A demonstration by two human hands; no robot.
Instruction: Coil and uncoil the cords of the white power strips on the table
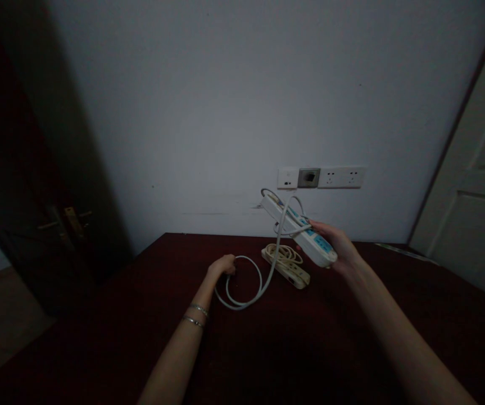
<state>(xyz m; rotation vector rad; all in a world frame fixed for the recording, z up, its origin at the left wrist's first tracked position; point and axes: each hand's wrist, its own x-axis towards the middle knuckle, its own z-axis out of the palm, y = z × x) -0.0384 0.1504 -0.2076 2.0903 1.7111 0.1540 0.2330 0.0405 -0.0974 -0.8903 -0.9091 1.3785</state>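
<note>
Forearm [398, 326], right grip [340, 246] on power strip [305, 242], markings [322, 243] illegible

Illumination is dim. The smooth blue-grey wall [200, 118] is brightest near frame centre; corners darken. Shadow obscures the dark panelled door [18, 253] at far left. The dark-red desk [99, 349] loses detail at lower centre. Wide-angle distortion tilts edge verticals.
</note>
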